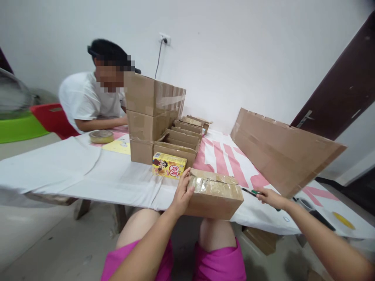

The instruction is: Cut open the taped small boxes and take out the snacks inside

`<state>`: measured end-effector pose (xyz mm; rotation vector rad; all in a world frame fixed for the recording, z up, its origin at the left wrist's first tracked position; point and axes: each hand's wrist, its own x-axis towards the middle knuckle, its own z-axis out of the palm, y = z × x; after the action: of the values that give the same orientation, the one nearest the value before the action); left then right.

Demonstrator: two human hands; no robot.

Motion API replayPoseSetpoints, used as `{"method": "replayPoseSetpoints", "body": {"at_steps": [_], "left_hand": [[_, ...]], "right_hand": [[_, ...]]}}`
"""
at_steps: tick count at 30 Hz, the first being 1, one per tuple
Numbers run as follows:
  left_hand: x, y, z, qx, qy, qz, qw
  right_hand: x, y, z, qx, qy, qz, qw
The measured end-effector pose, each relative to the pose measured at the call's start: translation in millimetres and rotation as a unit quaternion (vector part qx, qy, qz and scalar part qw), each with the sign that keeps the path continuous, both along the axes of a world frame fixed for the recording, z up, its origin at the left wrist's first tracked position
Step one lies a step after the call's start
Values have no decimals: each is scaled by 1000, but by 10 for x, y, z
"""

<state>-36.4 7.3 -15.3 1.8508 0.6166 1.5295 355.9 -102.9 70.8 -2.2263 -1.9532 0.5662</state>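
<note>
Head view, lower centre: left hand (182, 195) clasps taped brown cardboard box (218, 197) (overhanging, may tip); right hand (271, 197) pinches green-handled tool (251, 192).

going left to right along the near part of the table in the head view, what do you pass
tape roll → yellow snack box → taped cardboard box → green-handled tool → right hand

Green-handled tool (249, 191): handle hidden under right hand (271, 197), type unclear. Taped carton (218, 195): left end covered by left hand (183, 192). Co-worker's hands hidden behind stacked cartons (152, 113). Fan (11, 93) cut by left edge.
</note>
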Motion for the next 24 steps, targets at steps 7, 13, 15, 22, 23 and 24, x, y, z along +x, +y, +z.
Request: {"method": "replayPoseSetpoints", "body": {"at_steps": [7,13,15,22,23,24], "left_hand": [[-2,-11,5,-8,-4,-9,1000],[9,-5,-10,-7,-12,-11,1000],[11,-2,-13,-4,-16,-11,1000],[6,-2,-4,5,-13,-9,1000],[5,-5,-1,4,-12,-9,1000],[4,-7,2,4,-12,-9,1000]], "right_hand": [[-150,5,-631,20,-84,15,996],[-238,144,-340,96,-105,33,989],[-360,251,-119,160,-107,36,981],[-1408,493,458,360,-37,258,896],[-1574,515,483,364,-32,296,883],[-1722,542,494,360,-32,323,875]]}}
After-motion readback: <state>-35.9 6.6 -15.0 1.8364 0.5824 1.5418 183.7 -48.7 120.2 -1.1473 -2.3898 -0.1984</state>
